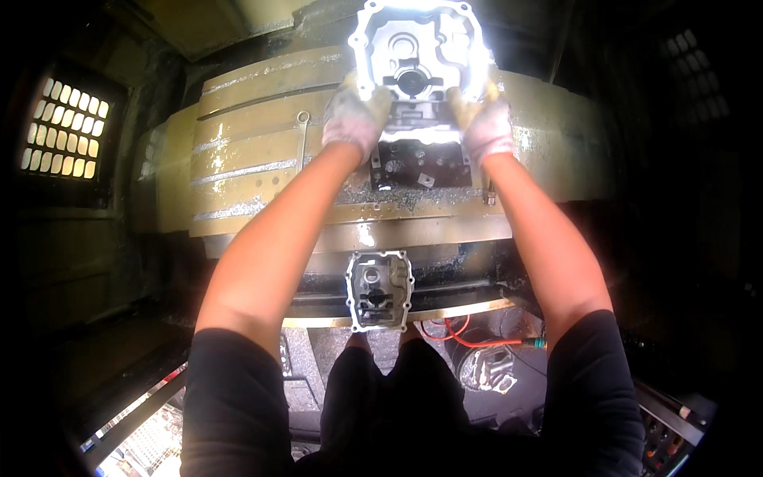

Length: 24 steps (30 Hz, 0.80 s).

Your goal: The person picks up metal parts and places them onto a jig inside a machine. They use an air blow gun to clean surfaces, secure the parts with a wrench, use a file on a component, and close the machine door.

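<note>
"How are the left hand (355, 119) and right hand (485, 126) set, in soiled fabric gloves?"
"Clamped round opposite sides of one shiny, scalloped-rim metal housing (433, 49), over the slotted worktop (254, 141)"
"And nearby?"
"One similar open casting (387, 276) nearer the body, one slim ring-ended rod (303, 141)"

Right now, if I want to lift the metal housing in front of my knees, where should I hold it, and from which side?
The nearer housing looks best held by its long side rims, left hand from the left, right hand from the right: its open side faces you, its lugged edges uncovered. Both hands hold the upper housing.
</note>
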Motion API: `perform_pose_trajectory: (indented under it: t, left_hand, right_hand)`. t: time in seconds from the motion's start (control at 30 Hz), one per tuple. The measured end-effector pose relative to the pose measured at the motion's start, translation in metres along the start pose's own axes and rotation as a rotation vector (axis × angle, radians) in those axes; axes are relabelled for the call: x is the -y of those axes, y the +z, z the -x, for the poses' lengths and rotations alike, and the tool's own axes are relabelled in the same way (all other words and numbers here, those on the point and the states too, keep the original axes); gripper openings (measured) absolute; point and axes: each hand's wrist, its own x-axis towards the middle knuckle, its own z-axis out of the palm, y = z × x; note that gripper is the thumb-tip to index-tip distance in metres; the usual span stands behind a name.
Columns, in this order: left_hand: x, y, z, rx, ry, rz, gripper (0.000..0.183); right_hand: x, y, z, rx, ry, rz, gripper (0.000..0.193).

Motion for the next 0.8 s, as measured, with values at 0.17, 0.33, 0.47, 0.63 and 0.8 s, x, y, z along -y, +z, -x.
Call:
perform_pose_trajectory:
  t: [0.17, 0.33, 0.47, 0.63, 0.8]
  left_hand:
    - [-0.005, 0.035, -0.046, -0.143, 0.196, -0.038, 0.061]
    - [-0.018, 0.046, -0.062, -0.056, 0.145, -0.095, 0.059]
    - [-0.022, 0.044, -0.064, -0.073, 0.147, -0.027, 0.058]
    - [-0.027, 0.043, -0.1, 0.014, 0.103, -0.047, 0.057]
    - [-0.028, 0.083, -0.184, 0.156, 0.273, -0.233, 0.057]
  right_hand:
    - [0.012, -0.007, -0.031, 0.131, 0.098, 0.081, 0.079]
    - [-0.03, 0.007, -0.06, 0.202, -0.081, 0.263, 0.078]
    - [-0.019, 0.005, -0.066, 0.193, 0.112, 0.035, 0.065]
    - [-0.049, 0.006, -0.094, 0.335, -0.425, 0.321, 0.054]
    - [-0.125, 0.039, -0.173, 0.436, -0.28, 0.064, 0.053]
